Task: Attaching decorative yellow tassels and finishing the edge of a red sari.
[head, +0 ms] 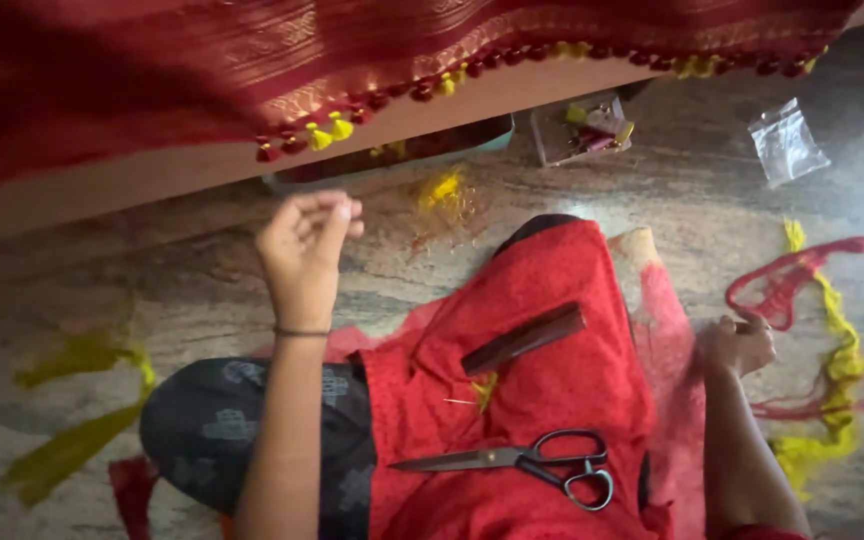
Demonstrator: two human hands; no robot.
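Tassel edge overhead, threads at hand.

The red and yellow tassels hang along the hem of the dark red cloth, a row whose long axis runs left to right and climbs a little toward the right; each tassel points down at the floor. I see my left hand just below that row, raised, fingertips pinched together as if on a fine thread too thin to make out. It is far nearer the hem than my right hand, which rests low at the right edge of my lap, closed on a red cord trailing off right across the stone floor. On my red lap cloth lie black-handled scissors, blades pointing left, and a dark comb, slanted up to the right.
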